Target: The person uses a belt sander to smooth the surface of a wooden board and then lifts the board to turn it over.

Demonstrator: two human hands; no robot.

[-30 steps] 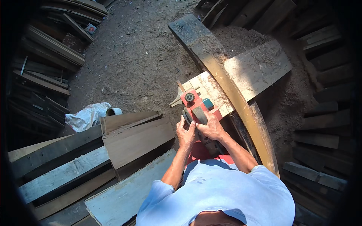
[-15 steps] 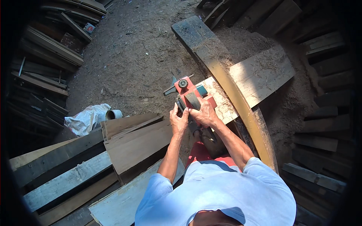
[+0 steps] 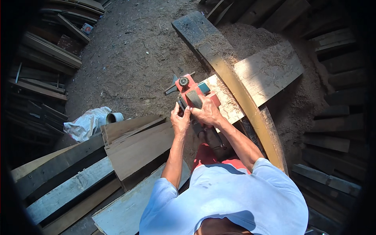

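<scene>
A red electric hand planer (image 3: 213, 98) with a dark front knob and a grey metal side fence (image 3: 171, 88) is held between my two hands, over the near-left end of a pale plank. My right hand (image 3: 208, 112) grips its rear part from the right. My left hand (image 3: 180, 122) is closed on its dark left side, thumb and fingers pressed near the right hand's fingertips. What those fingertips press on is too small to make out. The pale plank (image 3: 270, 74) lies crosswise under a long, thick yellowish beam (image 3: 239, 90), both strewn with shavings.
Stacked boards (image 3: 137, 147) lie close at my lower left, beside a white plastic sack (image 3: 84, 124) and a whitish bucket (image 3: 116, 117). More timber (image 3: 51, 49) is piled at the far left. Boards (image 3: 333, 141) line the right side. Shavings litter the dirt ground (image 3: 129, 58).
The whole view has shifted slightly, the surroundings sliding left and up. Both hands stay on the planer, with only small finger movement.
</scene>
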